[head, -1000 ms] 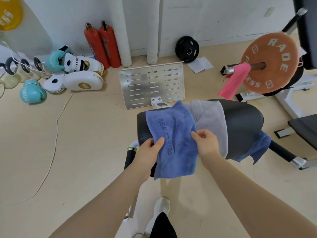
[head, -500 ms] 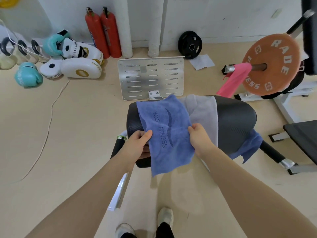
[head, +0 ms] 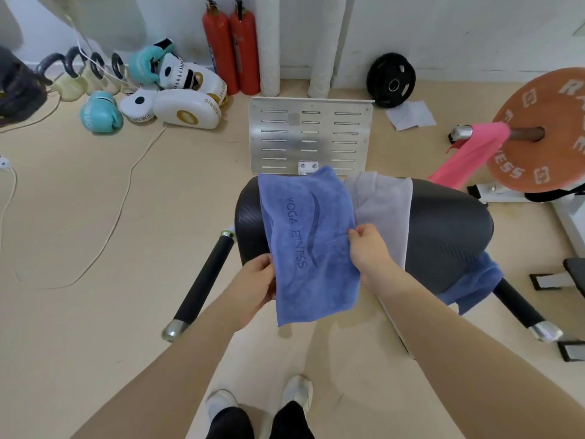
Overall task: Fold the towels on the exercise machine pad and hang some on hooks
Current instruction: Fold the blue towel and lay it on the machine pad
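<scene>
Item: blue towel (head: 308, 245), printed YOGA FITNESS, draped over the near-left part of the pad (head: 443, 223); its lower end hangs free off the near edge, below both grips.

Left hand (head: 253, 288): fingers curled on the towel's left edge, a closed pinch, low on the cloth.

Right hand (head: 368, 248): fingers pinching the right edge, slightly higher than the left grip. Both hands hold cloth; neither is spread wide.

Adjacent: grey towel (head: 381, 213), touching the blue one just beyond the right grip, lying over the pad's crown. Second blue towel (head: 474, 283), well right of the right grip, hanging off the pad's near-right side. Pink towel (head: 468, 153), far beyond the right grip, hung over a bar (head: 462, 133) by the weight plate (head: 544, 131).

Step in hand, as judged: squaring the blue towel across its width before a fold.

Handling notes:
- Level the two pinches; as they stand, the right sits higher and the fold would come out skewed.
- Keep light tension between the grips so the cloth lies flat on the curved pad.
- Bring the hanging end up to the far edge, matching corners.
- Avoid dragging the grey towel along at the shared border.
- The pad slopes away; soft terry will likely slide if released early.
</scene>
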Available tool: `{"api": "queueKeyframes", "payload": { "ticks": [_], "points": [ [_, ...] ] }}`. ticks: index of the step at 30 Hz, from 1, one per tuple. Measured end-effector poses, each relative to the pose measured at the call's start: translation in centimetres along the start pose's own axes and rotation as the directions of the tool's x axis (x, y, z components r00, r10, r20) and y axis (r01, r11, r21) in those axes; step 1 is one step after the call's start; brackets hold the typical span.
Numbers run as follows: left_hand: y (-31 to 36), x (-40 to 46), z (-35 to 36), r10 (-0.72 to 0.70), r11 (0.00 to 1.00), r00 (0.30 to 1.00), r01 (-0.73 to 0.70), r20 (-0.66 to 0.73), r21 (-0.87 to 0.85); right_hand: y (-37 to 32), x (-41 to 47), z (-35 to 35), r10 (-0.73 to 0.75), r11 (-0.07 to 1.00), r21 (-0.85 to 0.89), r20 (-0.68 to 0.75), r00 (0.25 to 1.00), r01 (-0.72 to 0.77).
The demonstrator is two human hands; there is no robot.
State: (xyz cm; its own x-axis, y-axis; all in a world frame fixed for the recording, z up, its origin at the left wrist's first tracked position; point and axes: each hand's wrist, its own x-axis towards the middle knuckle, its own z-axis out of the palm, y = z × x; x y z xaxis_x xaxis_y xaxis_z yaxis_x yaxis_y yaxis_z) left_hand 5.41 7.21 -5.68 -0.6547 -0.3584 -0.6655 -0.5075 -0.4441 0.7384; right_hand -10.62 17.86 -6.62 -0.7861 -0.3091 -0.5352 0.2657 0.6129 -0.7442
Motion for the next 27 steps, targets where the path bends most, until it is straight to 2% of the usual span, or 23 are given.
{"api": "queueKeyframes", "payload": {
  "ticks": [3,6,8,10,12,14,16,19,22,27],
  "points": [
    [0.4,0.2,0.3,0.073,0.989,0.987,-0.053,-0.141,0.139,-0.5,-0.3,0.0,-0.003,1.000,-0.009,-0.001,1.000,0.003],
    [0.3,0.7,-0.1,0.147,0.989,0.946,-0.139,-0.290,0.045,-0.6,-0.3,0.1,0.005,0.999,0.044,-0.045,0.999,-0.003],
    [0.0,0.6,0.1,0.139,0.989,0.936,-0.148,-0.323,-0.003,-0.2,-0.5,0.4,-0.051,0.999,-0.014,-0.067,0.996,0.050],
    [-0.2,0.3,0.7,0.083,0.993,0.941,-0.107,-0.327,-0.055,0.4,-0.6,0.7,-0.089,0.996,-0.022,-0.092,0.992,0.087],
    [-0.4,0.4,1.1,-0.034,0.984,0.969,-0.011,-0.244,-0.180,1.3,-0.5,0.7,-0.064,0.997,0.048,-0.081,0.995,0.068],
    [-0.7,0.3,0.6,-0.111,0.970,0.989,0.085,-0.103,-0.226,2.7,-0.6,0.6,0.036,0.976,0.214,0.059,0.998,-0.048],
    [-1.4,0.2,-0.3,-0.084,0.984,0.996,0.083,0.003,-0.159,4.2,-1.1,0.3,0.082,0.938,0.311,0.226,0.971,-0.152],
    [-2.0,-0.2,-0.7,-0.046,0.998,0.995,0.050,0.085,-0.044,6.1,-1.6,-0.1,0.054,0.949,0.274,0.347,0.936,-0.157],
    [-2.6,-0.3,-0.6,-0.022,0.999,0.997,0.020,0.067,0.031,7.0,-2.1,-0.5,0.041,0.960,0.239,0.389,0.920,-0.144],
    [-2.6,-1.9,0.9,-0.086,0.995,0.976,0.095,-0.198,0.040,6.7,-4.2,-1.8,0.031,0.965,0.243,0.273,0.962,-0.100]
  ]
}}
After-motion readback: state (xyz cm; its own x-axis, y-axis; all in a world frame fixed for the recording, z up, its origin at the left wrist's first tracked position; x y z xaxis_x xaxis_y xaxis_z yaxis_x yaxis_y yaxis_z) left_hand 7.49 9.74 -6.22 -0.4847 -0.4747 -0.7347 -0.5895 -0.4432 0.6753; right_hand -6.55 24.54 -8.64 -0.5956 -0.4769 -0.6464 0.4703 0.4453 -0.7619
